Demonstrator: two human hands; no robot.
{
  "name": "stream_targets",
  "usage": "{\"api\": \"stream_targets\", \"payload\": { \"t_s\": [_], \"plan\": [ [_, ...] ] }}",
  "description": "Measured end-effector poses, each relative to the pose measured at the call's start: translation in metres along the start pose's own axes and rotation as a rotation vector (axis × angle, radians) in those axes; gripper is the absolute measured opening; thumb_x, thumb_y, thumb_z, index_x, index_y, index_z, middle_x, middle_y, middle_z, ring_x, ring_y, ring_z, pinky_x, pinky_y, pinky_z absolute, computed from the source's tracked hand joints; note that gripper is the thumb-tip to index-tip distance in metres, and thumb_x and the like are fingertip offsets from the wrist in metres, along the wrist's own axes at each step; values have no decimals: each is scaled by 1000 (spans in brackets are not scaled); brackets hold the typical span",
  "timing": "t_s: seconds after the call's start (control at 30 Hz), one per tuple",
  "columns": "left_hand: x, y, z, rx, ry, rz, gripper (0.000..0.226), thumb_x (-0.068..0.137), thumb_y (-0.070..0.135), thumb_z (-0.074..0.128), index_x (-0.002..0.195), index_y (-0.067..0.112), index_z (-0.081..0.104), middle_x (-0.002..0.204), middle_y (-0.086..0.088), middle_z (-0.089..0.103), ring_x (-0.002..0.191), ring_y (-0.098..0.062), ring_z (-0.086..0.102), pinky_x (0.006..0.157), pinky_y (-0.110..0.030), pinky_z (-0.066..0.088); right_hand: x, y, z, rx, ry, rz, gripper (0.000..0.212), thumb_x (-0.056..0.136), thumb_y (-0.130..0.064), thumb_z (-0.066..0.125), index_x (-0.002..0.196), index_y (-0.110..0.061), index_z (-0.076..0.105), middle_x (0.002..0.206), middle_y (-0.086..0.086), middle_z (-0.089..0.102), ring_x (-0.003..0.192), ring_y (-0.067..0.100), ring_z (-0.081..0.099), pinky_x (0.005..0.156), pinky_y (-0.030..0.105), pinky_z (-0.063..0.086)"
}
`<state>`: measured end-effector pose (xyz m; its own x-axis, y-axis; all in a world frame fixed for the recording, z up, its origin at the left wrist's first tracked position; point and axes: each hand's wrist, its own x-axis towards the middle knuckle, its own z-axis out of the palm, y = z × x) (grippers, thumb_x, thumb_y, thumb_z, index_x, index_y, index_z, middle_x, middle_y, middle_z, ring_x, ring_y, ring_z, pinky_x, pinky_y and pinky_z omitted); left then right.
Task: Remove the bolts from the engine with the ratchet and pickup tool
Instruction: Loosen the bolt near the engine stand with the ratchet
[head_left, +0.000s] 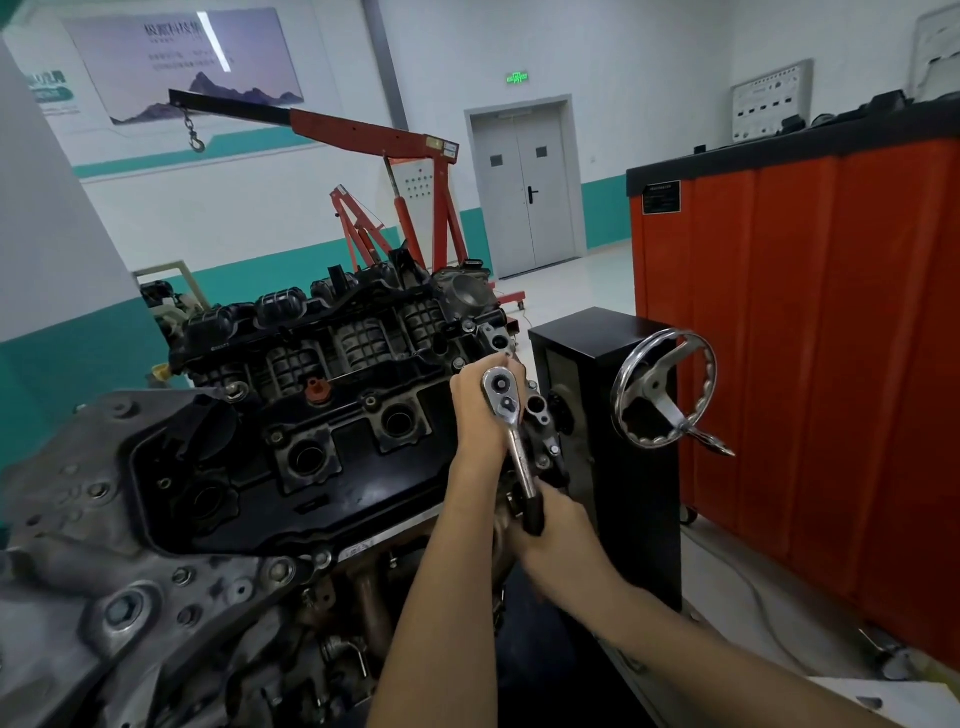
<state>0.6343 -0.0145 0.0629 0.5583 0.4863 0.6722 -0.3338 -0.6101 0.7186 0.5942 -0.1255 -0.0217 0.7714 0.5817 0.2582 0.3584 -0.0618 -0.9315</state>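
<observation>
The engine (291, 447) fills the left and middle of the head view, its black valve cover facing up with open round plug wells. A chrome ratchet (511, 431) stands at the cover's right edge, head up and black grip down. My left hand (475, 410) curls around the ratchet head from behind, steadying it on the engine. My right hand (550, 525) grips the black handle lower down. The bolt under the ratchet head is hidden. A bolt head (235, 391) shows at the cover's left rim. No pickup tool is in sight.
A black stand post (613, 415) with a chrome handwheel (662, 389) rises just right of my hands. An orange cabinet (810, 338) fills the right side. A red engine hoist (415, 197) stands behind the engine, before grey double doors (524, 187).
</observation>
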Motion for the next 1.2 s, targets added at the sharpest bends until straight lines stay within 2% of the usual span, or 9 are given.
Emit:
{"api": "stream_targets", "payload": {
  "t_s": [0.17,0.27,0.37,0.47,0.67,0.77,0.9,1.07,1.2],
  "plan": [
    [4,-8,-4,64,-81,14,61,79,-12,55,43,29,26,35,11,32,39,-3,28,47,-17,22,14,-2,-51,-228,-130,-46,23,84,-3,58,81,-26,54,64,-3,53,50,6,50,46,20,41],
    [5,-10,-8,118,-153,54,59,81,-8,58,38,25,33,38,9,32,43,-5,28,50,-23,23,48,-17,-113,-719,-213,-150,20,88,-12,59,84,-28,47,71,-1,54,52,6,52,46,16,38],
    [6,-8,-8,138,-163,79,58,80,-6,60,42,26,28,43,7,28,51,-9,24,54,-29,23,77,-43,-144,-1140,-97,-308,19,88,-20,56,82,-23,38,68,-2,50,59,15,50,53,23,36],
    [6,-7,-8,78,-79,27,56,81,-7,56,47,23,23,45,8,23,52,-12,21,55,-30,21,68,-39,-127,-1064,-42,-291,21,86,-19,58,80,-23,38,66,-5,48,56,10,48,50,19,32],
    [2,-3,4,61,-28,19,54,76,-10,54,50,24,21,45,12,19,45,-5,17,48,-21,15,-1,-2,-26,-97,-6,8,15,82,-2,58,81,-17,56,62,-2,56,46,2,48,43,17,38],
    [2,-3,3,61,-31,40,56,74,-13,54,49,25,21,39,11,21,40,-4,21,43,-12,17,-10,-9,3,33,14,19,26,80,-1,55,72,-25,54,52,-9,52,45,0,47,46,17,36],
    [4,-7,-4,116,-104,44,60,76,-11,56,47,27,20,45,9,21,51,-7,17,49,-22,18,6,-7,-45,-237,-78,-11,12,84,-4,58,90,-14,59,68,-4,55,51,-1,50,48,15,41],
    [5,-7,-11,171,-176,76,48,75,-11,54,47,19,28,47,3,28,56,-14,23,55,-30,21,64,-40,-134,-1131,-80,-309,11,90,-23,55,92,-20,44,70,-4,49,66,16,59,54,21,38],
    [4,-2,-9,68,-93,-5,60,78,-12,53,44,26,23,45,9,21,52,-10,19,53,-28,18,60,-36,-125,-1077,-25,-321,15,88,-22,57,88,-21,43,67,-6,47,59,12,54,52,18,36]
  ]
}}
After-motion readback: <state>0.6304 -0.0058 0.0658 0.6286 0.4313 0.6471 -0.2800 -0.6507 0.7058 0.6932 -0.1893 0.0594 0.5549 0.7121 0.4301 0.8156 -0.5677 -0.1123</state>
